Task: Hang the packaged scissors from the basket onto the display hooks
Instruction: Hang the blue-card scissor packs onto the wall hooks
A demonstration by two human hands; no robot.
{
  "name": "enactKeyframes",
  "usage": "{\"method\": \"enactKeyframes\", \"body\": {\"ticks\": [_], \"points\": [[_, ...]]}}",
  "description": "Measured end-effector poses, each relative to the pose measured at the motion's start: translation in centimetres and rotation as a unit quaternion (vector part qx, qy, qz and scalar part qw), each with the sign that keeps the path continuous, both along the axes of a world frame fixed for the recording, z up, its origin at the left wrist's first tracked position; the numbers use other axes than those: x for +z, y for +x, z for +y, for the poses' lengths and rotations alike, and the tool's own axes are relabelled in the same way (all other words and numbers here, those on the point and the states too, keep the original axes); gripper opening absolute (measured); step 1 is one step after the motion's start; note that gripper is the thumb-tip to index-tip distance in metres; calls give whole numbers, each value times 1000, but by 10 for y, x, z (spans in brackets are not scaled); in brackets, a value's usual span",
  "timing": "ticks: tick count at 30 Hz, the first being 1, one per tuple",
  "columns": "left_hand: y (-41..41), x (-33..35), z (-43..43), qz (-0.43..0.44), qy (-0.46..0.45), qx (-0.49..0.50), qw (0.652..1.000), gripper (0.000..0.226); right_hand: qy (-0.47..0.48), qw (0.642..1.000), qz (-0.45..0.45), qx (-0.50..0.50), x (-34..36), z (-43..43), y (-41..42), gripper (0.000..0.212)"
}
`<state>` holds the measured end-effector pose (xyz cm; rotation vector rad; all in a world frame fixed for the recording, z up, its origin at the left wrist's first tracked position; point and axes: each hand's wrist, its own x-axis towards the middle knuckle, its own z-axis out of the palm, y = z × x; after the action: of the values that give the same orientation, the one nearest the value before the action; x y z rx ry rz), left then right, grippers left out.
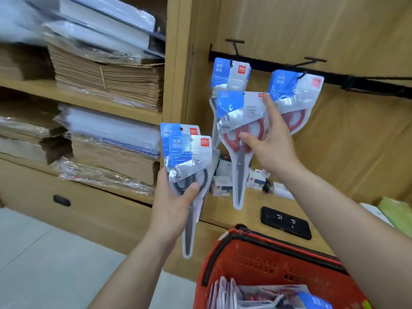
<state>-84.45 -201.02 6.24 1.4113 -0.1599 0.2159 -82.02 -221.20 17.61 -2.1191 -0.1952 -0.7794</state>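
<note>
Below the black rail of display hooks, my right hand is pinching one red-handled scissors pack between thumb and fingers, index finger pointing up, holding it blades-down in front of the left of two hung packs. My left hand is gripping two black-handled packs, one overlapping the other, lower left and apart from the rail. Count: one pack in the right, two in the left, two on hooks, plus a blurred bundle of packs lying in the one red basket under my right forearm, number not readable.
</note>
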Motion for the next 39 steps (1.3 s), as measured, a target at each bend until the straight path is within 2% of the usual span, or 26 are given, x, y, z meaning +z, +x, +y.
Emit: {"method": "enactKeyframes", "body": {"ticks": [3,9,14,26,33,36,38,39], "points": [[9,0,8,10,-13,14,1000,47,-14,1000,-23,-17,14,0,18,92],[15,3,0,13,-15,-19,1000,44,47,992,-92,-74,17,-40,6,90],[13,7,-19,17,-11,-40,999,42,48,987,-118,-98,30,-69,1,90],[12,4,-46,10,0,-55,998,48,48,990,-63,-114,32,-85,9,88],[15,3,-45,22,-17,-56,998,47,8,980,-2,-198,33,-90,28,89],[15,4,-42,27,-34,-55,998,45,-45,954,-32,-293,14,-71,17,72],[16,4,-41,28,-44,-49,997,44,-21,974,-34,-224,-9,-47,4,45],[16,4,-40,28,-48,-45,997,45,19,988,16,-155,-19,-31,-3,33]]}}
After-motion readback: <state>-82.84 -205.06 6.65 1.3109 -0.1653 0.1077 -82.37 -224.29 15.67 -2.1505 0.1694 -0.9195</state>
